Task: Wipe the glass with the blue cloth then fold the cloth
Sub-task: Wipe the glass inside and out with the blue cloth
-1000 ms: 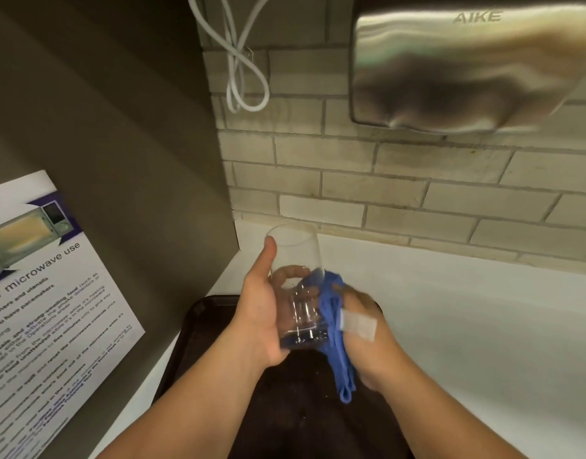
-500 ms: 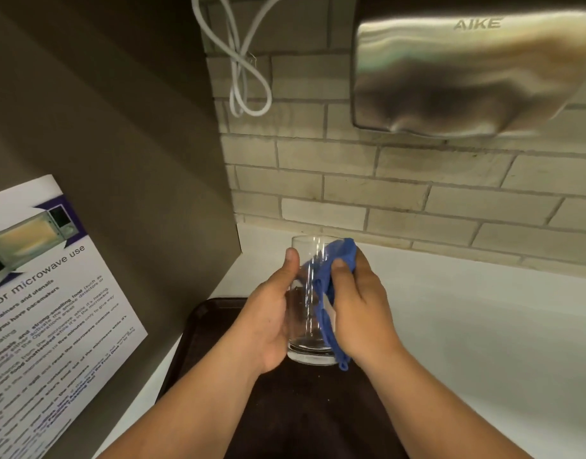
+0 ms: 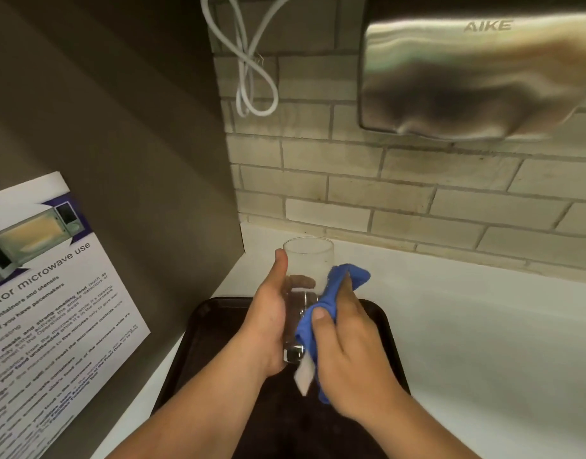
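A clear drinking glass (image 3: 307,263) stands upright in the air above a dark tray, gripped around its lower half by my left hand (image 3: 266,321), thumb up along its left side. My right hand (image 3: 346,346) presses a bunched blue cloth (image 3: 331,296) against the glass's right side. The cloth runs from near the glass's middle down past its base, where a white tag hangs. My fingers show through the glass.
The dark brown tray (image 3: 381,321) lies on a white counter (image 3: 483,342) under my hands. A brick wall with a steel hand dryer (image 3: 467,81) and a looped white cable (image 3: 251,71) stands behind. A microwave notice (image 3: 50,293) hangs on the left panel.
My right hand with the cloth slid down from the glass's rim to its lower right side. The upper part of the glass now shows bare.
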`<state>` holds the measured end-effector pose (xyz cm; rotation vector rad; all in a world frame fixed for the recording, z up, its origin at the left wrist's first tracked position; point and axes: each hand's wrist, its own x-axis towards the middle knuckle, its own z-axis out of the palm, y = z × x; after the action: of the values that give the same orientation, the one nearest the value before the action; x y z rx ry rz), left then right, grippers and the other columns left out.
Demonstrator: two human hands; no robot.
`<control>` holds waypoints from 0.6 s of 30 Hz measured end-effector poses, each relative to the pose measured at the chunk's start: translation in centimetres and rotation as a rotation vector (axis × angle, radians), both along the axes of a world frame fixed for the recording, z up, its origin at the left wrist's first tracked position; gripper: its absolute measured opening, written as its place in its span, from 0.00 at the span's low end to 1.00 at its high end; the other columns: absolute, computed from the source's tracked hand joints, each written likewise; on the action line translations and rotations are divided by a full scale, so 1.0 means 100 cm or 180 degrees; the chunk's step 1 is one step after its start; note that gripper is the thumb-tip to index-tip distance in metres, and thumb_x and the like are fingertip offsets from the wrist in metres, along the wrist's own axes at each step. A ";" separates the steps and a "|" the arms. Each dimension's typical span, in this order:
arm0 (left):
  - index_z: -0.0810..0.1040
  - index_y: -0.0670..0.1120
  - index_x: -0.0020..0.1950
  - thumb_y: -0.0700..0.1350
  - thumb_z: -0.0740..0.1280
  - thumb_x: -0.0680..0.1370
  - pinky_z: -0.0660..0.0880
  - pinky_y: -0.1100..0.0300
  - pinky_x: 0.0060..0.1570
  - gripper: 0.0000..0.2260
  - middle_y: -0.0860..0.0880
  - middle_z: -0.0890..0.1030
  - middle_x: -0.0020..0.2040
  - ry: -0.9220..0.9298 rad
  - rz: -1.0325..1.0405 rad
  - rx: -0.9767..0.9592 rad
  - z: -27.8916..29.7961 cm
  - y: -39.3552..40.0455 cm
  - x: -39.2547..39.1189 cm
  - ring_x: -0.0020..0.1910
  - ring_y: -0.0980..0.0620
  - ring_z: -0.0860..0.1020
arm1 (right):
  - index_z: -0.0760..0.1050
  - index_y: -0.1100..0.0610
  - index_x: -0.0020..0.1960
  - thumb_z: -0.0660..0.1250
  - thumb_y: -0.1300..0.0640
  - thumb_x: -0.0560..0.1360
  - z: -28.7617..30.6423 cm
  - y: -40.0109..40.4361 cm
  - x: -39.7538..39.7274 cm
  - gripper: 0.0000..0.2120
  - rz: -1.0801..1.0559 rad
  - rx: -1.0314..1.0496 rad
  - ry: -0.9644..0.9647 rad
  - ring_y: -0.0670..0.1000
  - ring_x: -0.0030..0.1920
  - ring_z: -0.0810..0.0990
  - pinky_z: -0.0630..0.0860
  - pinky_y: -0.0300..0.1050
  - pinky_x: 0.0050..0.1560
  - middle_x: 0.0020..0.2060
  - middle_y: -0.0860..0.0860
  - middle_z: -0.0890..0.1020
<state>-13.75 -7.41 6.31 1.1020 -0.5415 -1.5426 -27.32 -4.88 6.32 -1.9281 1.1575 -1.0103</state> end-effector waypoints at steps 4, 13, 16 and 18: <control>0.85 0.44 0.63 0.73 0.62 0.75 0.85 0.52 0.40 0.36 0.40 0.89 0.50 0.0272 -0.0342 -0.0053 0.001 0.003 0.001 0.47 0.41 0.88 | 0.61 0.57 0.74 0.54 0.49 0.82 0.024 -0.018 0.007 0.23 -0.0255 -0.0029 -0.0291 0.42 0.50 0.79 0.72 0.23 0.46 0.56 0.51 0.78; 0.84 0.45 0.65 0.67 0.72 0.71 0.80 0.42 0.60 0.33 0.37 0.85 0.62 0.0298 -0.0468 -0.0312 0.013 0.011 -0.009 0.61 0.37 0.84 | 0.76 0.55 0.47 0.55 0.49 0.81 0.026 -0.049 0.009 0.15 -0.0349 0.0528 -0.0949 0.49 0.35 0.83 0.79 0.46 0.40 0.37 0.58 0.83; 0.86 0.39 0.61 0.71 0.75 0.65 0.83 0.44 0.55 0.40 0.37 0.87 0.56 0.0411 -0.0386 -0.0302 0.012 0.007 -0.003 0.54 0.38 0.86 | 0.79 0.59 0.45 0.57 0.52 0.81 0.020 -0.040 -0.002 0.16 -0.0037 0.1027 -0.1184 0.53 0.39 0.81 0.76 0.49 0.43 0.37 0.55 0.84; 0.88 0.39 0.53 0.72 0.75 0.63 0.85 0.49 0.44 0.38 0.39 0.89 0.46 0.0339 -0.0157 -0.0241 0.011 0.003 0.001 0.45 0.40 0.88 | 0.78 0.58 0.58 0.55 0.52 0.77 0.010 -0.021 -0.009 0.17 0.0283 0.0430 -0.0414 0.43 0.48 0.78 0.73 0.42 0.51 0.49 0.45 0.81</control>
<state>-13.61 -7.16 7.40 0.9496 -0.5533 -1.6007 -28.27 -6.94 7.28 -1.7649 1.0309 -0.9696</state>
